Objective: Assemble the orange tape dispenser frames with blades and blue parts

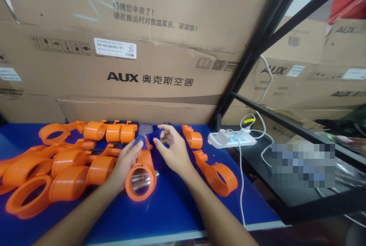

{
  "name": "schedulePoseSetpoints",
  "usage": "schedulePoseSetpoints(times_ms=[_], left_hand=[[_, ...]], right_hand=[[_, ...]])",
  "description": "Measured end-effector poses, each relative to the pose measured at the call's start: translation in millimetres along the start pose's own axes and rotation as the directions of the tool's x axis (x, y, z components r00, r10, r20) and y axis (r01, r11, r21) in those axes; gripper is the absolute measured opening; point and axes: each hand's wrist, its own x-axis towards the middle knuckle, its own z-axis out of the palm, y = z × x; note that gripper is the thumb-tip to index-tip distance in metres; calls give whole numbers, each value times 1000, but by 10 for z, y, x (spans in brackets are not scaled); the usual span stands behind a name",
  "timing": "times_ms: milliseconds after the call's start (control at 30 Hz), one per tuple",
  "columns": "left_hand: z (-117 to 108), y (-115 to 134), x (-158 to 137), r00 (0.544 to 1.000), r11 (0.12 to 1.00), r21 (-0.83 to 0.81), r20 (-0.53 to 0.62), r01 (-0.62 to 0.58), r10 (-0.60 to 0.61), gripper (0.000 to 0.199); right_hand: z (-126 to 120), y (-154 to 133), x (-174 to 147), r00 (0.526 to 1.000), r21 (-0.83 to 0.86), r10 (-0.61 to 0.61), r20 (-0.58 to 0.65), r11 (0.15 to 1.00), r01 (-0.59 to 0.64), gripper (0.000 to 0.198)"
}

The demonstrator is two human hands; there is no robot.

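My left hand [127,162] is closed on an orange plastic tape dispenser [143,161], its ring facing me and a small blue piece [140,140] at its top under my thumb. Close to it on the right, my right hand [174,149] has its thumb and fingers apart, beside a dark blue item [154,136] that is partly hidden. Through the ring, a shiny metal rod-like thing [140,180] shows on the blue tabletop [168,211]. A phone-like flat screen [145,128] lies behind my hands.
Several orange dispensers [71,183] crowd the left side. Two more, one ring-shaped [223,179], lie right. A white power strip [231,139] with a cable [241,185] runs along the right edge. A cardboard wall [137,97] and black frame post [246,74] bound the table.
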Motion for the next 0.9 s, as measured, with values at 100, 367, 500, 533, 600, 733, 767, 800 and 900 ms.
schedulePoseSetpoints(times_ms=[100,367,500,533,600,733,767,800,900], left_hand=[[-30,-6,28,999,1000,-17,-37,-9,9,42],[-24,55,16,999,993,-110,-19,46,-48,43],[22,47,1,1000,996,-93,-21,-4,2,44],[30,39,2,999,996,-84,-19,-30,29,44],[36,23,9,995,993,-71,-21,-94,93,39],[15,5,22,981,981,-37,-50,-191,189,32],[9,6,23,978,980,-27,-61,-199,197,33],[5,10,23,977,979,-20,-74,-201,199,34],[2,25,18,975,981,-5,-116,-193,191,37]], right_hand=[[74,5,-31,990,219,129,59,966,-139,40],[52,-59,-17,940,178,101,327,970,-166,41],[17,-124,-17,941,227,111,319,955,-190,41],[-3,-129,-10,944,226,122,305,954,-196,39],[-60,-125,16,953,212,139,269,957,-199,36],[-218,-90,93,964,200,94,249,969,-146,34],[-257,-83,110,963,194,75,258,973,-128,33],[-292,-78,125,960,184,57,274,977,-111,33],[-367,-74,155,941,128,16,337,990,-63,32]])
